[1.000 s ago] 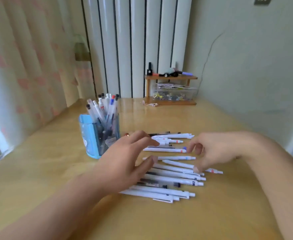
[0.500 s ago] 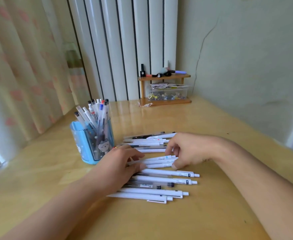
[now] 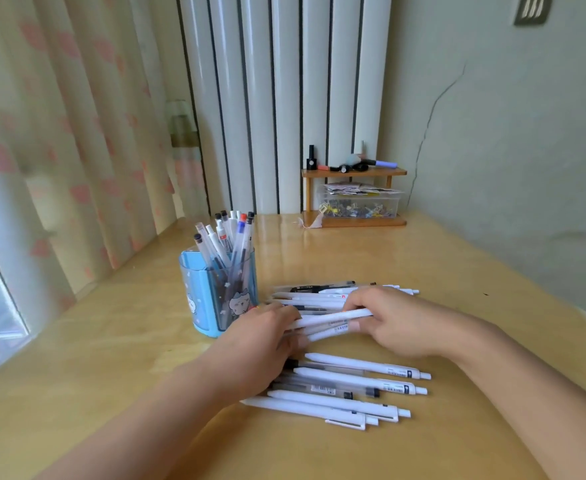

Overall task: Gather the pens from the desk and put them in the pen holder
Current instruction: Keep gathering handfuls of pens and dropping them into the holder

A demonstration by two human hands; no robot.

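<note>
Head view. Blue pen holder (image 3: 220, 299): upright on the wooden desk (image 3: 405, 268), already stocked with about a dozen pens. Loose pens: far row (image 3: 319, 293) beside the holder; near row (image 3: 360, 382) of white and clear pens lying flat. Left hand (image 3: 267, 336) and right hand (image 3: 388, 323): fingers curled around a small bundle of white pens (image 3: 333, 322), one hand at each end, barely off the desk. Progress: partway; both rows remain ungathered.
</note>
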